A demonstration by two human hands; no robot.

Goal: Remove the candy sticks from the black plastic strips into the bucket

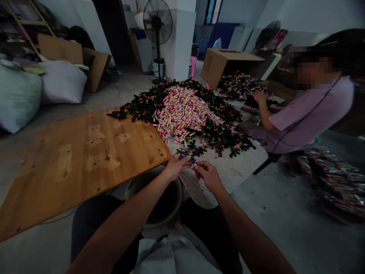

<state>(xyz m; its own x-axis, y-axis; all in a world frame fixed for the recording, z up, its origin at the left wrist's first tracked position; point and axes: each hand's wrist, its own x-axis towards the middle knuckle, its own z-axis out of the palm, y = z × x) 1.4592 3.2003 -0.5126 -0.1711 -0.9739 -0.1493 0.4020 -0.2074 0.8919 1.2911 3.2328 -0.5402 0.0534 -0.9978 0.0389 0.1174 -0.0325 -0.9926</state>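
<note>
My left hand (175, 166) is closed on a small black plastic piece (184, 153) at the near edge of the work surface. My right hand (207, 174) meets it from the right, fingers pinched on something small I cannot make out, fingertips touching the left hand's. Just beyond lie loose black pieces (196, 149). Further back spreads a big heap of black pieces with orange and green tips (222, 131), with a mound of pink and multicoloured small sticks (182, 112) on top.
A wooden board (74, 160) lies to the left. A dark bucket (159, 198) sits under my hands between my knees. A person in a lilac shirt (308, 114) sits at right, one hand in another pile. Cardboard box (225, 62), fan (157, 23), white sacks (61, 82) stand behind.
</note>
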